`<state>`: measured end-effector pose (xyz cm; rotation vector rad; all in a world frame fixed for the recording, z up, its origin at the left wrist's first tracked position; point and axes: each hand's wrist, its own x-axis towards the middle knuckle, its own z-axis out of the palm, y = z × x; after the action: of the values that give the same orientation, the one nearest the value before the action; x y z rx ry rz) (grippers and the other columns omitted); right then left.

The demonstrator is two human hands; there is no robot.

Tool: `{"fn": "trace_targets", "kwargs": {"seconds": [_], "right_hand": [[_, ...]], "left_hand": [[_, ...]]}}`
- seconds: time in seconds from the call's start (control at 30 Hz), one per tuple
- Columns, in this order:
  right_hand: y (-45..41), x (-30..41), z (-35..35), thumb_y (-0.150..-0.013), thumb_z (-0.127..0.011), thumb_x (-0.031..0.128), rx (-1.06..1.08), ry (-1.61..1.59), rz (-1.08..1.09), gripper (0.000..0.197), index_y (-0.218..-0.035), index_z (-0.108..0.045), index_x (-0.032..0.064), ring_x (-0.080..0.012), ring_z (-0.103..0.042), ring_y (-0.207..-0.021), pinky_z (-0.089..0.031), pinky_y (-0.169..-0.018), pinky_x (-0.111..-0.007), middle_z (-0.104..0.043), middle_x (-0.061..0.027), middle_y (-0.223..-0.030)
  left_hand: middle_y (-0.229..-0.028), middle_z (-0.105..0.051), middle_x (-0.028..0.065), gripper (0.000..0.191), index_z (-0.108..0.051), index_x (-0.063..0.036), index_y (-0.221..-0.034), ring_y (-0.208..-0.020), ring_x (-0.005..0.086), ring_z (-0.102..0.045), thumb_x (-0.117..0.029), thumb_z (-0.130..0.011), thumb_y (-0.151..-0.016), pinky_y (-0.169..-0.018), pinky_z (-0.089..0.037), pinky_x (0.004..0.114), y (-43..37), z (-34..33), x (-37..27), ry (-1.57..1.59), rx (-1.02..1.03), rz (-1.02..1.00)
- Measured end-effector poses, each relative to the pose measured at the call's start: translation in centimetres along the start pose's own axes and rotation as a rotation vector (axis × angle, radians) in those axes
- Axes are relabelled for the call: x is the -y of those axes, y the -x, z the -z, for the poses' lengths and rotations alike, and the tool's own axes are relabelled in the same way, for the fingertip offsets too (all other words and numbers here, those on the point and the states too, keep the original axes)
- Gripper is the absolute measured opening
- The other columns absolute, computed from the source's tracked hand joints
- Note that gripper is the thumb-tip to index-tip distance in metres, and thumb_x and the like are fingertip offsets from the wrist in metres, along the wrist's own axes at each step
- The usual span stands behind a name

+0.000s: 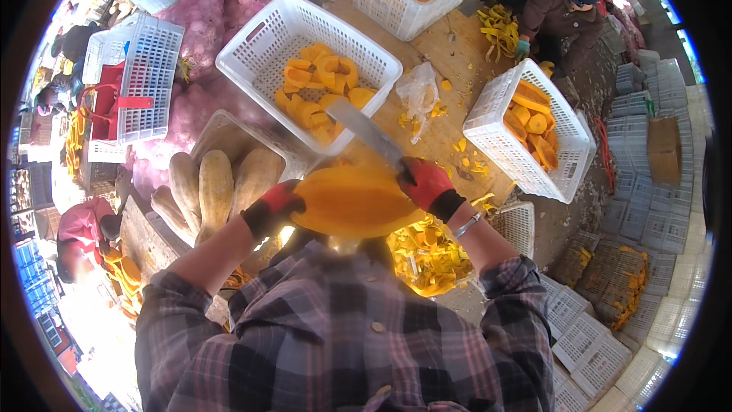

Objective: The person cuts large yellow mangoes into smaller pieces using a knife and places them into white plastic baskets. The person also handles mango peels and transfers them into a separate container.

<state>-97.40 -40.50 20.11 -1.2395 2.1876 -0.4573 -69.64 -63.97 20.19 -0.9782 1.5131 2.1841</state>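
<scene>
A peeled orange pumpkin (351, 201) lies lengthwise across in front of my chest. My left hand (280, 203), in a red and black glove, grips its left end. In my right hand (426, 183), gloved the same way, is a large knife (366, 133) whose broad blade points up and left. That hand is at the pumpkin's right end; whether it touches the flesh I cannot tell. Beyond the blade stands a white plastic crate (246, 63) with cut pumpkin pieces (323, 77) in it. Yellow peelings (426, 254) are heaped below my right forearm.
Unpeeled long pumpkins (216, 189) fill a crate at my left. White crates of pumpkin chunks stand at the right (529, 126) and far side (414, 11). A plastic bag (417, 88) and scraps lie on the board (440, 51). Co-workers sit at right (563, 20) and left (86, 229).
</scene>
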Motion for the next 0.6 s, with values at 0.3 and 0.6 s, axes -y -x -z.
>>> {"fn": "trace_targets", "kwargs": {"seconds": [0.3,0.6], "right_hand": [[-4.9,16.4,9.8,-0.102,-0.056,0.014,-0.615,-0.946,0.289,0.033,-0.13,-0.052,-0.0028,-0.0072,-0.051,-0.064,-0.045,-0.059,-0.022,-0.058,-0.0012,-0.085],[-12.7,13.8,-4.1,-0.094,-0.066,0.027,-0.12,-0.428,-0.332,0.031,-0.111,-0.06,0.0025,-0.0298,-0.066,-0.088,-0.051,-0.08,-0.041,-0.068,-0.0161,-0.099]], "left_hand": [[-0.128,-0.062,0.0136,0.059,-0.046,-0.0037,-0.142,-0.112,0.0304,-0.065,0.0,-0.055,-0.084,-0.087,-0.06,0.047,3.4,7.9,-3.2,0.524,-0.294,-0.27],[-0.127,-0.061,0.0138,0.053,-0.049,-0.0069,-0.136,-0.111,0.034,-0.065,0.001,-0.052,-0.083,-0.085,-0.06,0.05,2.2,15.3,-4.5,0.652,-0.415,-0.506]]}}
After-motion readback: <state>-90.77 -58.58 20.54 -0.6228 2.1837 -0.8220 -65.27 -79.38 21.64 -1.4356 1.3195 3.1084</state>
